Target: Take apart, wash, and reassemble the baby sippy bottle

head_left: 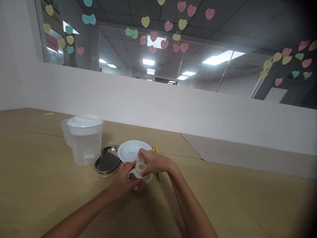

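A baby bottle (pixel 136 173) with white side handles is between my two hands, close to the tabletop. Its clear cap (pixel 141 164) covers a teat at the top. My left hand (pixel 125 178) wraps round the bottle at one handle, thumb across the near side. From above and the right, my right hand (pixel 155 162) has its fingers and thumb closed round the clear cap. My fingers hide part of the bottle, and its lower body is hard to make out. Just behind the hands lies a white plate (pixel 133 145).
On the left stands a clear plastic jug (pixel 85 148) with a white lid. A kidney-shaped metal tray (pixel 108 161) lies between jug and plate. A thin yellow and green object (pixel 158 176) is partly behind my right hand. A white wall (pixel 148 99) bounds the wooden table (pixel 235 198).
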`<control>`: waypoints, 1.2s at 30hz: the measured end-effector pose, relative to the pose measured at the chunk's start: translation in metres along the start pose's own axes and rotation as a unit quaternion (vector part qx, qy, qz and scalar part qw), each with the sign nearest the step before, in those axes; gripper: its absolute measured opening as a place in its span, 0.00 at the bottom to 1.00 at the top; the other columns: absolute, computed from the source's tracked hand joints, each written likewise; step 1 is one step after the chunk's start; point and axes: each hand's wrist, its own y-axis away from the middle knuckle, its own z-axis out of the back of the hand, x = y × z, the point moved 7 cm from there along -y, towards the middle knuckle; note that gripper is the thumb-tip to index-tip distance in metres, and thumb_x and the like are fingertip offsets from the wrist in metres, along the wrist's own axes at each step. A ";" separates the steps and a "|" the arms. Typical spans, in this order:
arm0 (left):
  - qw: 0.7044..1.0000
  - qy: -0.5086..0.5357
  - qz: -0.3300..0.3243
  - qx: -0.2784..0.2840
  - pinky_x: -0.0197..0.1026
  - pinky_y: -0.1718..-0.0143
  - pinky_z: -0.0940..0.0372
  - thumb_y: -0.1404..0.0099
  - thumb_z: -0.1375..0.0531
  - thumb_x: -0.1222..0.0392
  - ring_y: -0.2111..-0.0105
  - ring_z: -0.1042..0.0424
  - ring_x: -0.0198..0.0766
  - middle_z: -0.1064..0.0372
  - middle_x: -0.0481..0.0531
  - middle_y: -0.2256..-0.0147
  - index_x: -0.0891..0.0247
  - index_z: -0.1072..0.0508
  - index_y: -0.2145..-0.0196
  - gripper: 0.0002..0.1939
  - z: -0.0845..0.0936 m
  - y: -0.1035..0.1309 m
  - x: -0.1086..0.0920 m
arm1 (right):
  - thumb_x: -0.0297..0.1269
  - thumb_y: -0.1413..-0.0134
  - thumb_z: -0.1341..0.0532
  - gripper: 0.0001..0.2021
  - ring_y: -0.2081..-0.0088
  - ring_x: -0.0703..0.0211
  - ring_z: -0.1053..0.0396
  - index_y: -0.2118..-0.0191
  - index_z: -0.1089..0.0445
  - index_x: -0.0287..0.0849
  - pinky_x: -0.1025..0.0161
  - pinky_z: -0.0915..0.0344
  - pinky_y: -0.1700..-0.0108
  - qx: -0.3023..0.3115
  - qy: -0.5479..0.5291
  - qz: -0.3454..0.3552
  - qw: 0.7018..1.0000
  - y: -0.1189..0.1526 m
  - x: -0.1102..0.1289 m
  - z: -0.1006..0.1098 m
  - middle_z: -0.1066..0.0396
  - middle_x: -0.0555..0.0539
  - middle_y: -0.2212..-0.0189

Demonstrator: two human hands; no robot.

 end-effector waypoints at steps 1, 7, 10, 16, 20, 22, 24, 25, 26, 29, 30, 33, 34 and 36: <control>1.000 -0.001 -0.004 -0.001 0.49 0.52 0.40 0.45 0.40 0.47 0.53 0.37 0.48 0.31 0.55 0.55 0.60 0.34 0.49 0.28 0.000 0.000 0.000 | 0.34 0.68 0.34 0.24 0.67 0.61 0.38 0.60 0.41 0.43 0.69 0.46 0.72 0.000 0.000 -0.003 1.000 0.000 0.000 0.000 0.36 0.50 0.65; 1.000 -0.015 -0.018 -0.007 0.48 0.51 0.41 0.44 0.41 0.47 0.53 0.37 0.47 0.31 0.55 0.55 0.60 0.33 0.50 0.26 -0.002 0.001 0.003 | 0.34 0.68 0.34 0.23 0.67 0.60 0.37 0.61 0.41 0.43 0.69 0.45 0.73 -0.004 -0.010 -0.016 1.000 -0.001 -0.004 0.001 0.34 0.50 0.65; 1.000 -0.021 -0.018 -0.012 0.48 0.51 0.41 0.44 0.41 0.47 0.53 0.37 0.47 0.31 0.55 0.54 0.61 0.33 0.51 0.26 -0.002 0.001 0.002 | 0.35 0.66 0.34 0.23 0.66 0.59 0.36 0.59 0.41 0.43 0.68 0.43 0.72 0.003 -0.010 -0.009 1.000 0.000 -0.002 -0.001 0.33 0.49 0.64; 0.999 -0.025 -0.023 -0.020 0.49 0.52 0.39 0.45 0.41 0.46 0.54 0.36 0.47 0.31 0.56 0.56 0.61 0.30 0.54 0.24 0.000 0.002 0.001 | 0.31 0.64 0.34 0.32 0.54 0.49 0.37 0.48 0.44 0.40 0.57 0.40 0.58 -0.103 0.132 -0.036 0.985 0.019 0.025 0.005 0.37 0.39 0.55; 0.998 -0.008 -0.045 -0.033 0.51 0.53 0.39 0.49 0.38 0.46 0.55 0.35 0.48 0.30 0.56 0.56 0.61 0.30 0.55 0.26 0.002 0.001 0.002 | 0.31 0.57 0.37 0.27 0.54 0.49 0.36 0.48 0.43 0.42 0.55 0.40 0.57 -0.115 0.148 0.016 0.982 0.035 0.055 0.002 0.35 0.40 0.55; 0.998 -0.005 -0.052 -0.028 0.52 0.52 0.39 0.49 0.39 0.47 0.55 0.34 0.48 0.30 0.56 0.56 0.61 0.30 0.55 0.25 0.002 0.001 0.000 | 0.30 0.56 0.39 0.24 0.56 0.50 0.35 0.49 0.42 0.42 0.56 0.40 0.57 -0.103 0.150 0.013 0.983 0.037 0.059 0.000 0.34 0.40 0.56; 0.999 -0.012 -0.047 -0.018 0.50 0.53 0.39 0.47 0.40 0.47 0.56 0.34 0.47 0.29 0.55 0.58 0.61 0.29 0.57 0.22 0.002 0.000 -0.002 | 0.29 0.55 0.39 0.24 0.56 0.50 0.35 0.49 0.41 0.39 0.56 0.39 0.58 -0.090 0.162 -0.014 0.983 0.034 0.054 -0.001 0.34 0.38 0.56; 0.999 -0.018 -0.041 -0.014 0.49 0.54 0.38 0.46 0.40 0.47 0.57 0.34 0.46 0.29 0.55 0.58 0.61 0.29 0.58 0.21 0.002 0.000 -0.002 | 0.29 0.55 0.40 0.24 0.55 0.49 0.35 0.49 0.41 0.38 0.56 0.39 0.58 -0.085 0.167 -0.029 0.982 0.031 0.050 -0.001 0.34 0.38 0.56; 0.999 -0.024 -0.035 -0.012 0.48 0.54 0.38 0.46 0.40 0.47 0.57 0.34 0.46 0.29 0.55 0.59 0.61 0.28 0.59 0.20 0.002 0.000 -0.003 | 0.29 0.54 0.40 0.24 0.55 0.49 0.35 0.48 0.42 0.37 0.57 0.39 0.58 -0.079 0.170 -0.041 0.981 0.028 0.046 -0.001 0.34 0.37 0.56; 0.999 -0.030 -0.032 -0.020 0.47 0.55 0.38 0.46 0.39 0.47 0.57 0.35 0.46 0.29 0.53 0.60 0.60 0.27 0.59 0.20 0.003 0.000 -0.004 | 0.32 0.51 0.42 0.21 0.55 0.50 0.34 0.49 0.40 0.35 0.60 0.39 0.58 -0.063 0.173 -0.036 0.982 0.017 0.035 -0.004 0.33 0.37 0.57; 0.999 -0.029 -0.034 -0.024 0.46 0.55 0.38 0.46 0.39 0.47 0.57 0.34 0.46 0.29 0.53 0.60 0.59 0.27 0.58 0.20 0.004 0.000 -0.004 | 0.32 0.50 0.43 0.19 0.55 0.51 0.34 0.51 0.38 0.35 0.60 0.39 0.59 -0.058 0.176 -0.026 0.982 0.014 0.033 -0.005 0.33 0.37 0.58; 0.999 -0.025 -0.038 -0.029 0.46 0.55 0.38 0.47 0.39 0.46 0.56 0.34 0.46 0.28 0.53 0.59 0.59 0.27 0.58 0.21 0.006 0.000 -0.005 | 0.32 0.50 0.43 0.15 0.57 0.52 0.34 0.55 0.35 0.35 0.61 0.40 0.60 -0.054 0.190 -0.004 0.980 0.009 0.030 -0.006 0.32 0.39 0.59; 0.999 -0.025 -0.036 -0.026 0.46 0.55 0.38 0.47 0.39 0.46 0.57 0.34 0.47 0.28 0.53 0.59 0.59 0.27 0.58 0.21 0.006 0.000 -0.006 | 0.31 0.51 0.43 0.15 0.57 0.52 0.33 0.55 0.35 0.36 0.61 0.40 0.60 -0.054 0.192 0.000 0.980 0.009 0.030 -0.006 0.32 0.39 0.59; 0.999 -0.027 -0.028 -0.019 0.46 0.55 0.38 0.46 0.40 0.45 0.57 0.33 0.47 0.28 0.53 0.59 0.60 0.26 0.59 0.21 0.007 -0.001 -0.007 | 0.31 0.52 0.42 0.16 0.57 0.52 0.34 0.54 0.35 0.37 0.61 0.40 0.59 -0.056 0.194 0.008 0.979 0.009 0.032 -0.005 0.32 0.40 0.59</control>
